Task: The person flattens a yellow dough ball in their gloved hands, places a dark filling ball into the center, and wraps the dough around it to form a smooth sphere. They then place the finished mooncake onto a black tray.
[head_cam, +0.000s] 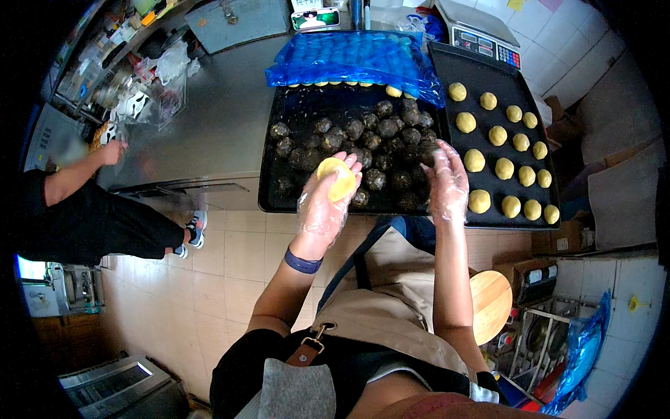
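My left hand (327, 196), in a clear plastic glove, holds a flattened round of yellow dough (336, 178) on its palm, the thumb lying over it. My right hand (449, 183), gloved the same way, has its thumb and fingers around a dark filling ball (428, 152) at the right edge of the near black baking tray (309, 207). Many more dark, speckled filling balls (375, 179) lie loosely heaped on that tray. Blue plastic film (356, 57) covers its far part, and yellow dough balls (393, 91) peek out from under the film.
A second black tray (502, 220) on the right carries rows of round yellow dough balls (497, 136). Behind it stands a digital scale (484, 39). A phone (315, 20) leans at the back. Another person (94, 209) stands at the steel counter (225, 105) on the left. A wooden stool (491, 306) is beside me.
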{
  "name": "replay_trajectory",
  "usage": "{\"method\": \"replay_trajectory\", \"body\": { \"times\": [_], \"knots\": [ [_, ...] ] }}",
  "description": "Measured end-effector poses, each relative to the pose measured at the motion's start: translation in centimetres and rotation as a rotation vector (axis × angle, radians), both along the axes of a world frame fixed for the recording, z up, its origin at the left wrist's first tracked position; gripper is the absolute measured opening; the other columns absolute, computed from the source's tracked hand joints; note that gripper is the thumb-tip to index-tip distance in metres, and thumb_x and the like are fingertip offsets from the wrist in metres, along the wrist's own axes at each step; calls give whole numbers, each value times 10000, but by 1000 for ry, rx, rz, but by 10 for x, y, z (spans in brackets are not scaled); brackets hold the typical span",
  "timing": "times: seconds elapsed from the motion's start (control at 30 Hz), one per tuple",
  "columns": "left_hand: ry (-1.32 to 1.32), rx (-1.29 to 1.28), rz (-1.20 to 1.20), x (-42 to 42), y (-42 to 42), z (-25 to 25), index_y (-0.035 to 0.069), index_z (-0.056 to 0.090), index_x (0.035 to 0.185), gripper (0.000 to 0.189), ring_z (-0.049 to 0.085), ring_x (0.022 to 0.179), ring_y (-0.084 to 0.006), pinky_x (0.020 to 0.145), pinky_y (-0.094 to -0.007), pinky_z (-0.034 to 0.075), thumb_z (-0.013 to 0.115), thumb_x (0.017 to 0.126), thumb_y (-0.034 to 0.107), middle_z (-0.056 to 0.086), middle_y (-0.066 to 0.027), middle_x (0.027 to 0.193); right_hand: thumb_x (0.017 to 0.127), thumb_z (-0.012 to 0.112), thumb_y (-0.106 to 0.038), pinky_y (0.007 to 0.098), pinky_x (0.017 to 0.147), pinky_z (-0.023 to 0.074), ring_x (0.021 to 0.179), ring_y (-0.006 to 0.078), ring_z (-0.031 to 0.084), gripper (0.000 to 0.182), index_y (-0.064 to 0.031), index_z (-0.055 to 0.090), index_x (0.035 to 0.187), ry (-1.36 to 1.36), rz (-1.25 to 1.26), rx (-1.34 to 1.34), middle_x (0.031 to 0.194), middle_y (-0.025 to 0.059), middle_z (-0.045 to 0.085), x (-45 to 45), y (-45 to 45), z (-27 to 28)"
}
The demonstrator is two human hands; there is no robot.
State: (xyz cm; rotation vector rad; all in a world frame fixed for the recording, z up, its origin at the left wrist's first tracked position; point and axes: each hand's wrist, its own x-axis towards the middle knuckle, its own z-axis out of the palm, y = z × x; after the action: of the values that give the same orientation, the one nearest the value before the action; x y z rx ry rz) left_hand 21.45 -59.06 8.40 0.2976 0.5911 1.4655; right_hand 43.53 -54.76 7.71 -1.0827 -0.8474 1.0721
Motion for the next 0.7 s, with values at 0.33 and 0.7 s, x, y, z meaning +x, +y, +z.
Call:
{"method": "replay_trajectory", "body": {
  "times": [0.33, 0.7],
  "knots": [
    [1218, 502, 3, 43, -10, 25, -9, 289, 1553, 642, 323, 1482, -370, 1217, -433, 256, 448, 1073, 386, 344, -237, 1584, 1046, 519, -114, 338, 1161, 321, 1368, 219, 421, 505, 6, 370, 1514, 2, 186, 155, 1492, 142, 445, -81, -80, 27],
    [1048, 710, 10, 50, -8, 21, -8, 297, 1555, 628, 400, 1439, -387, 1190, -450, 318, 587, 1006, 85, 417, -236, 1536, 1048, 587, -278, 328, 1042, 470, 1171, 200, 594, 470, -31, 471, 1431, 631, 227, -88, 1286, 104, 608, -63, -72, 11]
  ]
}}
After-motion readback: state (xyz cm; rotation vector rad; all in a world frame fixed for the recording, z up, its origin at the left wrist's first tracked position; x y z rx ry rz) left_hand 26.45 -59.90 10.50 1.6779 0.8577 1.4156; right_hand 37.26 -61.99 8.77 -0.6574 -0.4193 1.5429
